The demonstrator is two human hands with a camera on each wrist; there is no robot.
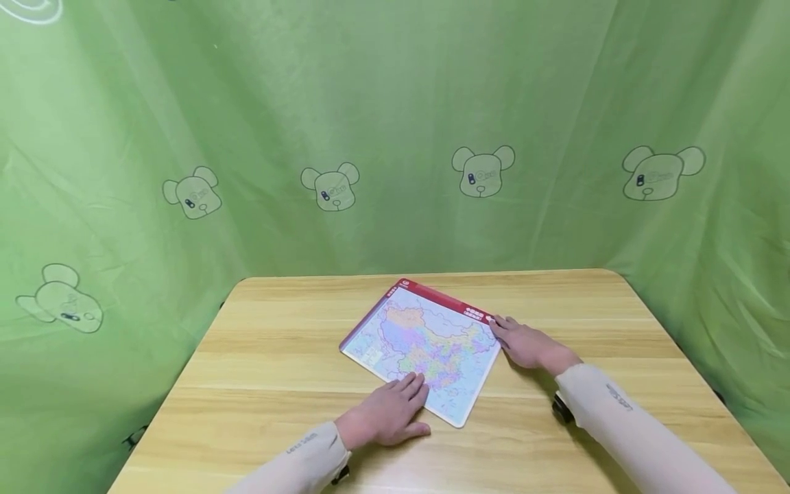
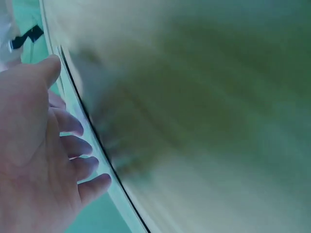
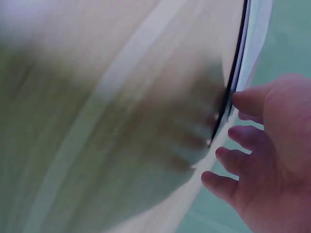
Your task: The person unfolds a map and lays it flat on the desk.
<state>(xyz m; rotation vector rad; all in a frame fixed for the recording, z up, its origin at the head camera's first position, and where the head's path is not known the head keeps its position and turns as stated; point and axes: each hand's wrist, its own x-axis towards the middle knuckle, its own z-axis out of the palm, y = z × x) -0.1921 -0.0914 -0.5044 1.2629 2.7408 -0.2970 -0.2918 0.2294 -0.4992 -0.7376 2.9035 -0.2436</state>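
A flat map board (image 1: 438,343) with a red strip along its top edge lies slanted on the wooden table. Its printed map is coloured in pastel regions. My left hand (image 1: 389,412) rests palm down at the board's near edge, fingers stretched onto the map and thumb off to the side over the wood. At the far right corner, my right hand (image 1: 524,343) lies with its fingertips over the board's edge. In the left wrist view, the fingers (image 2: 73,145) extend along the board's thin dark edge. The right thumb (image 3: 250,103) touches or nearly touches that edge in the right wrist view.
The light wooden table (image 1: 259,384) has rounded far corners. A green curtain (image 1: 395,123) printed with bear heads hangs behind it and at both sides. Dark straps (image 1: 561,408) show at the cuffs of the pale sleeves.
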